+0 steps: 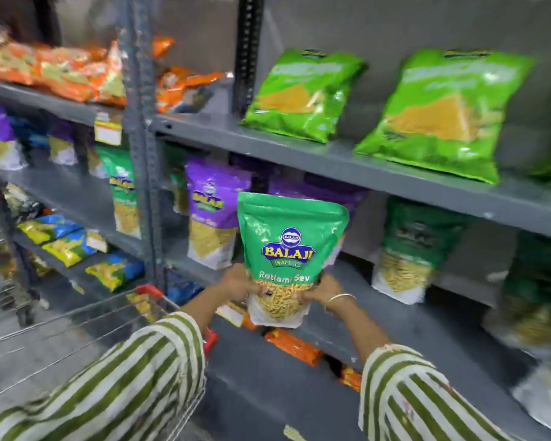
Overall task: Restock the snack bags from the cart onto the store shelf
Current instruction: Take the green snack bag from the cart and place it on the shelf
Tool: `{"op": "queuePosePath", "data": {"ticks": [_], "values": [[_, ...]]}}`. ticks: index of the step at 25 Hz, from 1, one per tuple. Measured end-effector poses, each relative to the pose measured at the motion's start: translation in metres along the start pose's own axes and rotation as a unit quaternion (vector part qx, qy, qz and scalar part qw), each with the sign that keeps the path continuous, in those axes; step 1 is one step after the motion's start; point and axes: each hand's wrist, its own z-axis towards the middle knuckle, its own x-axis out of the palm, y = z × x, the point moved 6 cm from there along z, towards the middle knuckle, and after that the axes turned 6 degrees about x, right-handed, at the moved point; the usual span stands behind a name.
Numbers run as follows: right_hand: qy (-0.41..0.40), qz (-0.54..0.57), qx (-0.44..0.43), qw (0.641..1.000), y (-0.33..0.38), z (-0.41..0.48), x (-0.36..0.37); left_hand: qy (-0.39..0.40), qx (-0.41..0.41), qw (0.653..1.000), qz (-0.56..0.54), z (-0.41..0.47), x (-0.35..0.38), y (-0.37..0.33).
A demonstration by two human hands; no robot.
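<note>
A green Balaji Ratlami Sev bag [288, 246] stands upright at the front edge of the grey middle shelf [404, 326]. My left hand [236, 283] grips its lower left side and my right hand [326, 291], with a bangle on the wrist, grips its lower right side. Behind it stand a purple Balaji bag [212, 205] to the left and another green bag [411, 246] to the right. The wire cart [77, 326] with a red handle sits at the lower left, its contents hardly visible.
Two light green bags [303, 93] [442, 113] lean on the upper shelf [347, 163]. A grey upright post [140, 138] divides the shelf bays. Orange packs [293, 345] lie under the middle shelf. Blue-yellow packs [67, 246] fill the left bay.
</note>
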Motion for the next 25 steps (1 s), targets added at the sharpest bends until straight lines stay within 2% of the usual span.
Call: {"op": "queuePosePath", "data": {"ticks": [5, 9, 10, 14, 17, 21, 23, 24, 25], "values": [[-0.060, 0.060, 0.046, 0.995, -0.069, -0.020, -0.097, 0.083, 0.033, 0.996, 0.013, 0.045, 0.106, -0.057], [-0.103, 0.120, 0.095, 0.983, -0.120, -0.025, -0.150, 0.163, 0.039, 0.980, 0.103, 0.073, 0.174, -0.087], [-0.117, 0.117, 0.109, 0.980, -0.130, -0.024, -0.161, 0.175, 0.028, 0.979, 0.096, 0.081, 0.186, -0.091], [-0.153, 0.111, 0.133, 0.973, -0.153, -0.018, -0.188, 0.199, 0.001, 0.979, 0.049, 0.100, 0.217, -0.099], [-0.147, 0.122, 0.130, 0.973, -0.162, -0.016, -0.187, 0.215, -0.023, 0.976, 0.033, 0.105, 0.227, -0.095], [-0.157, 0.120, 0.130, 0.972, -0.160, -0.019, -0.189, 0.220, 0.001, 0.975, 0.023, 0.104, 0.230, -0.094], [-0.092, 0.041, 0.186, 0.977, -0.157, -0.020, -0.188, 0.238, 0.014, 0.970, 0.041, 0.101, 0.228, -0.092], [-0.024, -0.043, 0.256, 0.965, -0.158, -0.022, -0.184, 0.259, 0.007, 0.964, 0.065, 0.099, 0.223, -0.087], [0.049, -0.125, 0.350, 0.927, -0.160, -0.029, -0.183, 0.290, -0.014, 0.951, 0.106, 0.097, 0.216, -0.079]]}}
